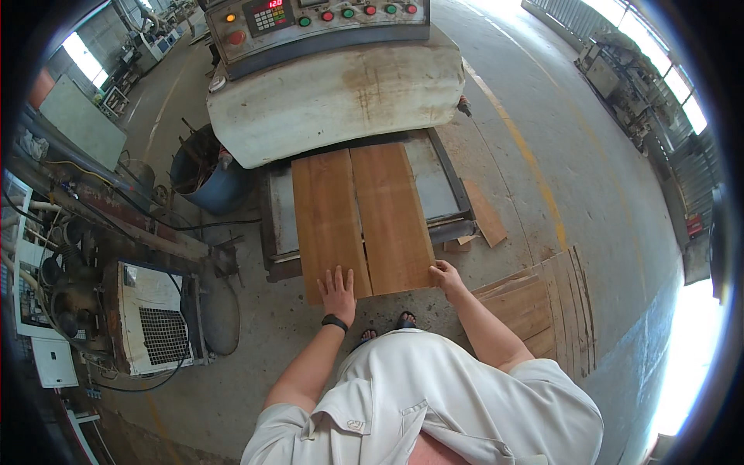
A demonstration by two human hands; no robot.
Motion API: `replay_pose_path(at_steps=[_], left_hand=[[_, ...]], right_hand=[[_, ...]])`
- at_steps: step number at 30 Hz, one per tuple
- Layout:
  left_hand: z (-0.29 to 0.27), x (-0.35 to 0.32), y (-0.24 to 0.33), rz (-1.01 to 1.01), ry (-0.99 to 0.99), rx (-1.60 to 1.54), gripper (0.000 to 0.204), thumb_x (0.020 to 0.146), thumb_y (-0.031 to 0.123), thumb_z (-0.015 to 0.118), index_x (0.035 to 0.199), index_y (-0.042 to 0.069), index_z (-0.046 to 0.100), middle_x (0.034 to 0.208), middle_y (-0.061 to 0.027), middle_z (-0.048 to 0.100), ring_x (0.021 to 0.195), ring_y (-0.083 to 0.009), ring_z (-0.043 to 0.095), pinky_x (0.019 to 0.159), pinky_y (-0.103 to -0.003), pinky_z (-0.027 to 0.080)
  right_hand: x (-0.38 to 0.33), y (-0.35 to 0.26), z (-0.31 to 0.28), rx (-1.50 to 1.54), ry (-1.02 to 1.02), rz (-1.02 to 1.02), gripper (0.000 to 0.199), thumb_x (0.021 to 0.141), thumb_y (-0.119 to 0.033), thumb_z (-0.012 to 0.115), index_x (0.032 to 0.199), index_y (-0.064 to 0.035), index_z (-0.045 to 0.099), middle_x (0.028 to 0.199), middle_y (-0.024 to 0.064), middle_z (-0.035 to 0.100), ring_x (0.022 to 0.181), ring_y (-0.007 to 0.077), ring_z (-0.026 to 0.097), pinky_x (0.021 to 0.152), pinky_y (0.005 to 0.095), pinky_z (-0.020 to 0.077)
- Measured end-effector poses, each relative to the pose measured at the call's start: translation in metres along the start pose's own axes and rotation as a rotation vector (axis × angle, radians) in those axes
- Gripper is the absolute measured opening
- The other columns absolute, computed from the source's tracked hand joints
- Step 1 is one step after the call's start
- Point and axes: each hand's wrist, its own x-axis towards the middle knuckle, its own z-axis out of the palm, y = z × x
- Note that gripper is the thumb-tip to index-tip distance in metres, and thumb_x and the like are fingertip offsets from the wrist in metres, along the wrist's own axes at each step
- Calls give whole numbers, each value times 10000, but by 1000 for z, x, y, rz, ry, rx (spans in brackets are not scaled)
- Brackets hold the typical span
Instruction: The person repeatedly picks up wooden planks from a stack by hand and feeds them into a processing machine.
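Note:
Two brown wooden boards (393,209) lie side by side with a narrow gap between them, their far ends at the mouth of a machine (333,101) with a stained white cover. My left hand (337,294) rests flat on the near end of the left board (325,201), fingers spread. At the near right corner of the right board, my right hand (445,277) grips the edge, thumb on top and fingers partly hidden below. The boards lie over the machine's metal-framed feed table (442,174) and overhang its near edge.
A control panel (325,19) with coloured buttons tops the machine. To the left stand a blue drum (213,186) of scraps and a caged motor unit (155,325) with cables. Thin wooden sheets (535,302) lie on the floor at right, near another loose piece (483,213).

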Motion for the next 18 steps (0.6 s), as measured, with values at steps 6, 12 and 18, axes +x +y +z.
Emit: replay_pose_path(at_steps=[6, 12, 18], left_hand=[[11, 7, -7, -60, 105, 68, 556, 985, 141, 460, 1525, 152, 331, 1562, -154, 292, 1450, -423, 249, 1199, -623, 182], [-48, -48, -35, 48, 226, -214, 697, 870, 67, 616, 1512, 141, 352, 1531, -178, 339, 1423, -425, 299, 1189, -622, 206], [-75, -89, -63, -30, 476, -818, 747, 808, 2, 650, 1490, 62, 352, 1404, -176, 473, 1305, -354, 480, 1104, -481, 411]], right_hand=[[5, 14, -29, 31, 43, -62, 386, 974, -209, 641, 1304, -19, 581, 1123, 62, 667, 991, 179, 624, 806, 351, 518], [-34, 12, -59, 92, 106, -17, 352, 968, -193, 635, 1274, -21, 614, 1148, 41, 667, 1068, 158, 604, 936, 322, 458], [-57, 23, -56, 112, 174, 6, 394, 959, -183, 643, 1317, -27, 585, 1204, 53, 653, 1122, 163, 582, 953, 331, 451]])
